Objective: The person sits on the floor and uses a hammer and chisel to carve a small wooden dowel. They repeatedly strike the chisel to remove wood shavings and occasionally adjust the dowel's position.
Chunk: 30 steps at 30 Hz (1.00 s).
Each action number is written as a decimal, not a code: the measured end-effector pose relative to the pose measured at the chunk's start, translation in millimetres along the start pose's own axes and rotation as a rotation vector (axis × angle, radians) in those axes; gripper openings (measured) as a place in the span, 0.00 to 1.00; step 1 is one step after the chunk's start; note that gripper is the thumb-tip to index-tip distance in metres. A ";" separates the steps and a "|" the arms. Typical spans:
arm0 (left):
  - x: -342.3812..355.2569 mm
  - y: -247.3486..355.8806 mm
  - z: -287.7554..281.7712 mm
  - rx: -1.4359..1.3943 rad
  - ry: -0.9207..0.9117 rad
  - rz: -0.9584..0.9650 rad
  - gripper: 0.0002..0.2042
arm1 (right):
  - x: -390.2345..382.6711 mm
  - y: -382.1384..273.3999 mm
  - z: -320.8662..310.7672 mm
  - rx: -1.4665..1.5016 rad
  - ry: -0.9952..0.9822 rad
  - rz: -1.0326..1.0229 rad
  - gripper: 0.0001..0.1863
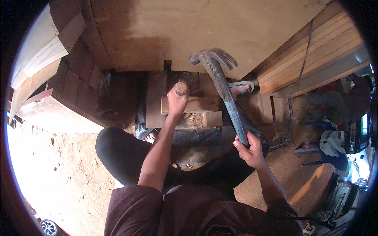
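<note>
My left hand (177, 103) is closed round an upright tool, whose round, frayed wooden handle end (181, 88) shows above the fist. It looks like a chisel; its blade is hidden below my hand. Under that fist lies a wooden block (197, 105), with pale shavings (193, 118) beside it. My right hand (251, 151) grips a claw hammer (230, 100) near the bottom of its worn blue-grey handle. The hammer's head is up and forward, to the right of the left fist and apart from it.
A large plywood sheet (197, 31) spans the far side. Stacked long boards (315, 55) stand at the right, wooden panels (43, 59) at the left. A short wood piece (212, 118) lies near the block, between my legs. A blue chair (315, 155) stands farther right.
</note>
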State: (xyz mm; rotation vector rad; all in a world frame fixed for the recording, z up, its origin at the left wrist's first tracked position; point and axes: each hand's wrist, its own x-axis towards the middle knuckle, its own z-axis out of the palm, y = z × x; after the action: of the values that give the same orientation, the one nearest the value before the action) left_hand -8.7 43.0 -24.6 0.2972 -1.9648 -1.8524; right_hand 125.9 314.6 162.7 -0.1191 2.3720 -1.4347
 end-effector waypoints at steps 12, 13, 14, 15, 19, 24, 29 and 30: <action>-1.1 4.4 2.0 -0.070 -0.027 -0.038 0.07 | 14.8 13.0 12.4 -0.231 -0.061 -0.186 0.06; 0.4 3.5 1.3 -0.070 -0.027 -0.021 0.07 | 12.2 10.8 11.8 -0.212 -0.034 -0.189 0.06; 0.4 2.2 0.6 -0.070 -0.026 -0.006 0.07 | 9.0 9.5 12.1 -0.202 -0.027 -0.188 0.06; 0.0 1.1 -0.1 -0.044 -0.018 -0.012 0.07 | 6.5 9.7 12.8 -0.200 -0.016 -0.194 0.05; -1.8 -0.8 1.1 0.008 -0.006 -0.030 0.07 | 7.8 25.6 22.9 -0.184 0.059 -0.240 0.05; -2.9 1.6 3.6 -0.142 -0.002 0.001 0.08 | 19.1 47.4 27.3 -0.299 0.005 -0.094 0.04; -3.6 0.2 -3.2 0.033 -0.055 -0.074 0.09 | 9.8 31.5 19.3 -0.248 0.149 -0.292 0.05; -3.3 -0.6 -3.5 0.055 -0.064 -0.116 0.08 | 10.2 27.4 18.6 -0.207 0.172 -0.299 0.05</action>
State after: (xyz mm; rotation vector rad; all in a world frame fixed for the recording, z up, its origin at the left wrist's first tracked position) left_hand -4.2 41.2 -25.7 0.3806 -2.0841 -1.9029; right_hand 126.0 309.5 128.4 -0.4366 2.7338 -1.3661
